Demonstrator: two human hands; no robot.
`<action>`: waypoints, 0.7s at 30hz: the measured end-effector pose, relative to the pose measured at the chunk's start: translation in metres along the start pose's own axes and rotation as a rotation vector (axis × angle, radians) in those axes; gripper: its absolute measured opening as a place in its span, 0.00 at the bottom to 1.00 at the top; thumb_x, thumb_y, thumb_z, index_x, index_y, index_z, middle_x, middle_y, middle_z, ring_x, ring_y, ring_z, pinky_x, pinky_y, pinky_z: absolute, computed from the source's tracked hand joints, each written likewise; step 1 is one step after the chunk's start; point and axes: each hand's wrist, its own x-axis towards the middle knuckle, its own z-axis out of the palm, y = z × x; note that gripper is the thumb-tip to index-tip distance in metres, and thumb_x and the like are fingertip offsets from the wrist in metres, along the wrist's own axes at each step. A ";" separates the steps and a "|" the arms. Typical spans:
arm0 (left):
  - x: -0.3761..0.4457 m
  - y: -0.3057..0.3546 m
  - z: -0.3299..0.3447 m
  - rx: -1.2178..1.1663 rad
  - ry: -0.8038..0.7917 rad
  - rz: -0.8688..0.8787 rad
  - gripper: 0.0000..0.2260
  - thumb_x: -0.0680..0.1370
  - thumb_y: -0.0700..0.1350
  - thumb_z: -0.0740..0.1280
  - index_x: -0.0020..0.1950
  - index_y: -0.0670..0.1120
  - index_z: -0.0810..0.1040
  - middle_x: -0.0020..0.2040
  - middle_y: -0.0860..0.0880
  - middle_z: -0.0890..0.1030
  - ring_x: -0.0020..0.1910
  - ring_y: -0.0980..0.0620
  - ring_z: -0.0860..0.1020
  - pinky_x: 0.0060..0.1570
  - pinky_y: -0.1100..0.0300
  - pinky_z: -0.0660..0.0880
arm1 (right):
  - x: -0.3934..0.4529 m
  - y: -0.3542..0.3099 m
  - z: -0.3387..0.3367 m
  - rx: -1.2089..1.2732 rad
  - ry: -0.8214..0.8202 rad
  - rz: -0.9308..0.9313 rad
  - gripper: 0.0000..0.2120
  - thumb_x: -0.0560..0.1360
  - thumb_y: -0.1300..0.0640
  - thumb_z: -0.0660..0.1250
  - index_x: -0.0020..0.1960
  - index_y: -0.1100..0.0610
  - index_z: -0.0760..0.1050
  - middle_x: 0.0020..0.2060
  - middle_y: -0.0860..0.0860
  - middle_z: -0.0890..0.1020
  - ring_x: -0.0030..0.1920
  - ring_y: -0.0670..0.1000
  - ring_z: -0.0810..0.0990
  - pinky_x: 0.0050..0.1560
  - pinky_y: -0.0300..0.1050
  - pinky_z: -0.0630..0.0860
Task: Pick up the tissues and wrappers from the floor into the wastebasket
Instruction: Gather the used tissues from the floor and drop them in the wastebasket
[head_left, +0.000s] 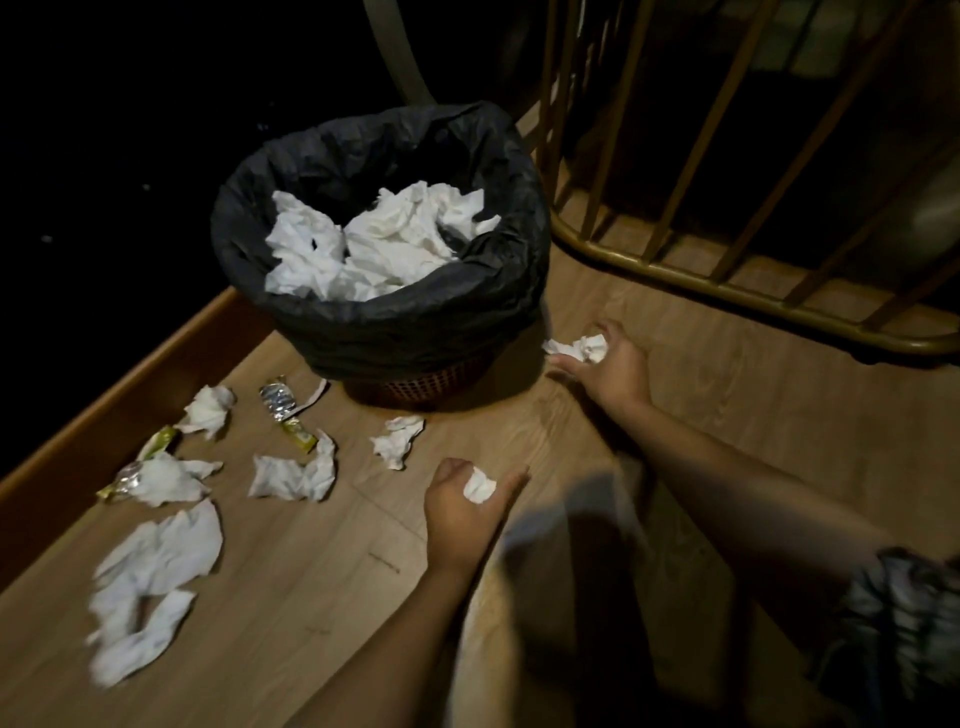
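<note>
The wastebasket (415, 332), lined with a black bag, stands on the wooden floor and holds a heap of white tissues (374, 244). My right hand (610, 371) is low beside its right side, closed around a crumpled tissue (587, 347). My left hand (465, 512) is in front of the basket, closed on a small tissue ball (478, 486). Several tissues lie loose on the floor: one just ahead of my left hand (397, 441), others further left (293, 475) (208, 410) (150, 582). Silver and yellow wrappers (285, 413) (156, 447) lie among them.
A brown wooden baseboard or ledge (130, 384) borders the floor on the left. A golden metal railing (727, 280) runs behind and to the right of the basket. My knee and patterned clothing (904, 613) fill the lower right.
</note>
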 end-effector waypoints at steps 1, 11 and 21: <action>-0.008 0.001 -0.009 -0.046 0.025 -0.029 0.17 0.71 0.61 0.71 0.36 0.48 0.76 0.39 0.51 0.80 0.37 0.57 0.76 0.41 0.64 0.72 | 0.002 0.004 0.004 -0.026 -0.018 0.009 0.36 0.64 0.46 0.80 0.66 0.60 0.72 0.49 0.48 0.77 0.50 0.48 0.76 0.52 0.41 0.73; -0.009 0.006 -0.071 -0.245 0.412 -0.159 0.13 0.77 0.44 0.69 0.61 0.48 0.74 0.52 0.53 0.79 0.49 0.63 0.76 0.50 0.69 0.73 | -0.037 0.020 0.035 0.021 0.059 0.032 0.12 0.69 0.50 0.76 0.39 0.54 0.75 0.48 0.61 0.80 0.44 0.58 0.81 0.53 0.53 0.79; 0.035 -0.021 -0.076 0.384 0.034 -0.087 0.21 0.77 0.48 0.68 0.70 0.49 0.71 0.67 0.45 0.66 0.60 0.46 0.75 0.55 0.60 0.72 | -0.105 -0.025 0.063 0.035 -0.213 -0.191 0.13 0.71 0.62 0.72 0.35 0.50 0.71 0.30 0.46 0.76 0.31 0.40 0.73 0.33 0.33 0.67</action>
